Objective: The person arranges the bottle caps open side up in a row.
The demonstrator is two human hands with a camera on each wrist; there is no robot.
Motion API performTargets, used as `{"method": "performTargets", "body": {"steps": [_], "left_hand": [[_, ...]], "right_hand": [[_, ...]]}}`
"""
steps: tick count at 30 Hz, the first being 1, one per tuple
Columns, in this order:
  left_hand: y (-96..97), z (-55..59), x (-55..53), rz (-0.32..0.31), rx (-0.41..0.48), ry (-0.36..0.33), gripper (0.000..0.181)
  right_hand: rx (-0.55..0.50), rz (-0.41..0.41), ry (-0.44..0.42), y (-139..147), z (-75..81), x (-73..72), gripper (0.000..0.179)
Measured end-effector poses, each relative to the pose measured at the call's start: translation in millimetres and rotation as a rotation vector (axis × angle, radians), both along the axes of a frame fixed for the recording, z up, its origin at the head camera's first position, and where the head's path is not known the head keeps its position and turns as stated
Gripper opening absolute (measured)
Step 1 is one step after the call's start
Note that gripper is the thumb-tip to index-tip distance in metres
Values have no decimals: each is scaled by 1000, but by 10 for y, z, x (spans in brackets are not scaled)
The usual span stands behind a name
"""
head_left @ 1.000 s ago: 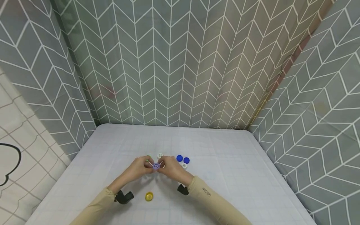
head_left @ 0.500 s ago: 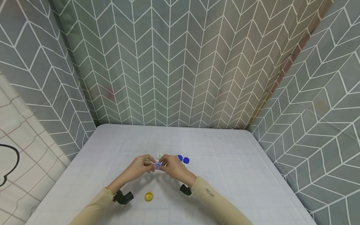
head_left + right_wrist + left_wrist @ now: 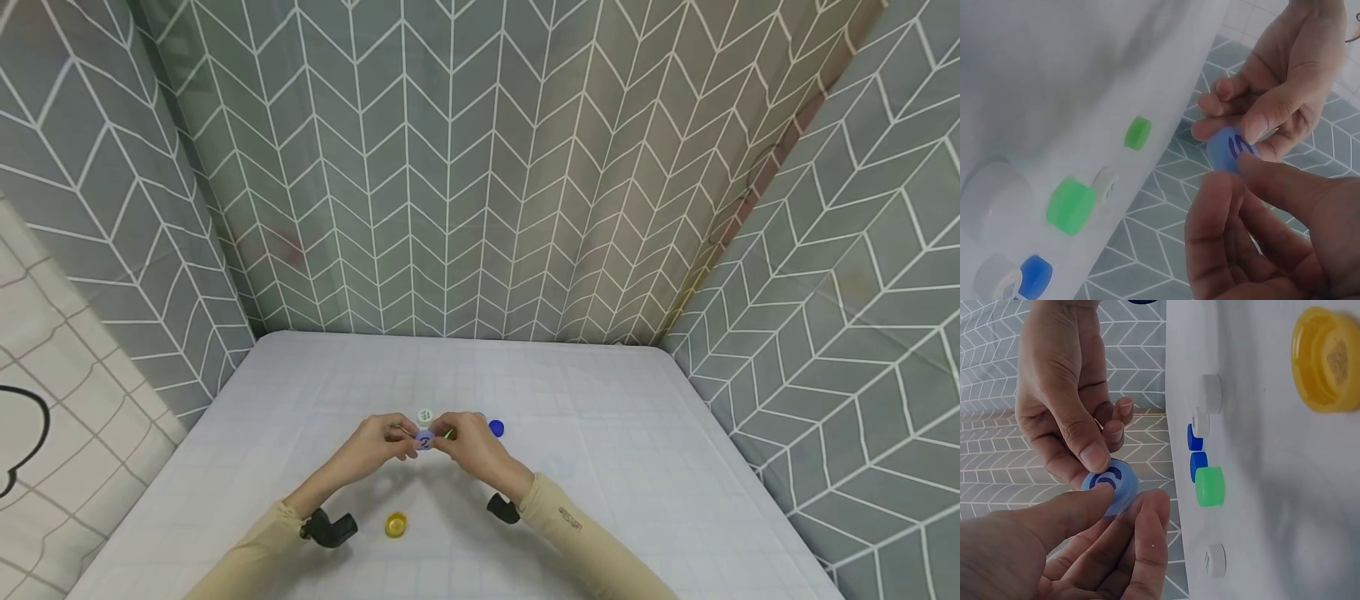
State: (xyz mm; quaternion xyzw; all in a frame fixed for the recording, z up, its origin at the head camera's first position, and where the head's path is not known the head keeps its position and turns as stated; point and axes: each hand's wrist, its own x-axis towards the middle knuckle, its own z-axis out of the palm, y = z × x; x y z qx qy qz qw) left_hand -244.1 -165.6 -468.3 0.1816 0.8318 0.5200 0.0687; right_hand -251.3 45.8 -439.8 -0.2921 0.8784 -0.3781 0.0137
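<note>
A yellow bottle cap (image 3: 396, 524) lies nearest on the white tablecloth (image 3: 600, 492). Beyond, in the air, the left hand (image 3: 377, 443) and right hand (image 3: 474, 443) both pinch a light-blue bottle cap (image 3: 424, 439) (dark curved mark on its face); past a white cap (image 3: 425, 416) hangs the chevron-patterned curtain (image 3: 465, 167).

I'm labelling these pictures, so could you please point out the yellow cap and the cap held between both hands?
Yellow cap (image 3: 1327, 360), left wrist view: on its hollow inside.
Held cap (image 3: 424, 440), head view: on its dark-marked face.
</note>
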Motion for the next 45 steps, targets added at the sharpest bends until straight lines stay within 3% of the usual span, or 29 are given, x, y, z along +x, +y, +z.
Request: {"method": "performTargets", "body": {"steps": [8, 16, 27, 36, 45], "left_hand": [[33, 16, 40, -6, 12, -4, 15], [62, 5, 54, 9, 15, 3, 25], [57, 52, 89, 15, -6, 20, 21], [92, 47, 101, 59, -26, 97, 25], [148, 85, 163, 98, -121, 185, 37]], "right_hand": [[-53, 31, 20, 65, 3, 36, 9], [-73, 52, 30, 83, -4, 73, 11], [-101, 69, 44, 65, -25, 99, 13], [-80, 71, 83, 76, -46, 114, 22], [-40, 46, 100, 63, -54, 121, 37]]}}
